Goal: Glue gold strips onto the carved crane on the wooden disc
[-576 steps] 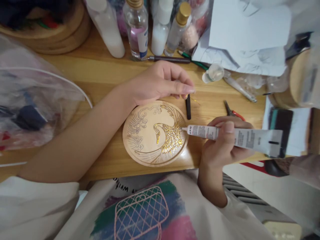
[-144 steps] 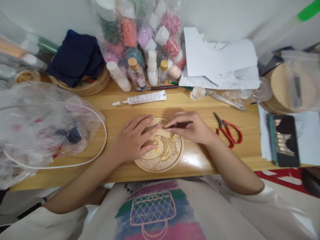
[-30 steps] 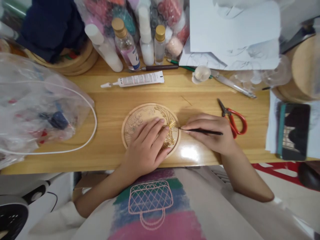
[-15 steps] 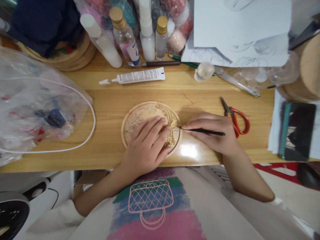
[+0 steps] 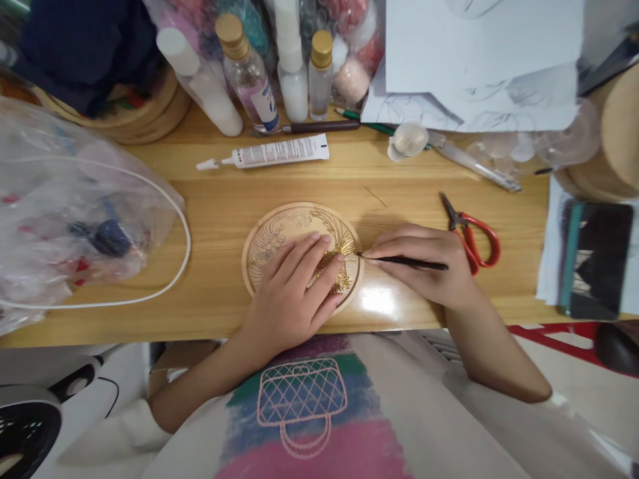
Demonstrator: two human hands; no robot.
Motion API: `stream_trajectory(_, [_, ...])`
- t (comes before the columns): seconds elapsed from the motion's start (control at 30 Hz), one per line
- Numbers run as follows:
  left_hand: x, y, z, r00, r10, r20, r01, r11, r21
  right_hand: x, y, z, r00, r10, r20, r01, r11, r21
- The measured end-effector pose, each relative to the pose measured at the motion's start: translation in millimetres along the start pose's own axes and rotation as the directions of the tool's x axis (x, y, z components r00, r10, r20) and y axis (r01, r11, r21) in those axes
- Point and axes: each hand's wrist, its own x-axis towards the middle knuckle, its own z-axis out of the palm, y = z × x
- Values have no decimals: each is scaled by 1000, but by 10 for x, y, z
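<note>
A round wooden plaque [image 5: 272, 223] with a line drawing of swirls and feathers lies near the table's front edge. Gold wire [image 5: 344, 247] covers part of its right side, in curved and fanned strands. My left hand [image 5: 294, 293] rests flat on the plaque with fingers spread, hiding its lower middle; the index fingertip touches the gold wire. In my right hand [image 5: 424, 263], just right of the plaque, a pair of slim black tweezers [image 5: 412, 263] is pinched, its tip at the plaque's right rim by the wire ends.
Red-handled pliers [image 5: 474, 243] lie beside my right hand. A short gold wire piece [image 5: 374, 196] and a white glue tube [image 5: 279, 153] are behind the plaque. Bottles [image 5: 249, 86], papers [image 5: 479, 53] and a small cup [image 5: 410, 140] line the back. A plastic bag [image 5: 84, 213] sits left, a phone [image 5: 599, 259] right.
The fingers of my left hand have shifted slightly, and a bit more gold wire shows between them. My right hand and the tweezers stay almost still.
</note>
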Motion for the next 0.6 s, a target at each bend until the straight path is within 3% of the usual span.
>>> stream_trajectory(0.6, [-3,11,-1,999,-5,35,4,1000,28,7,0,3,1000,17,-2,-17,1000,7])
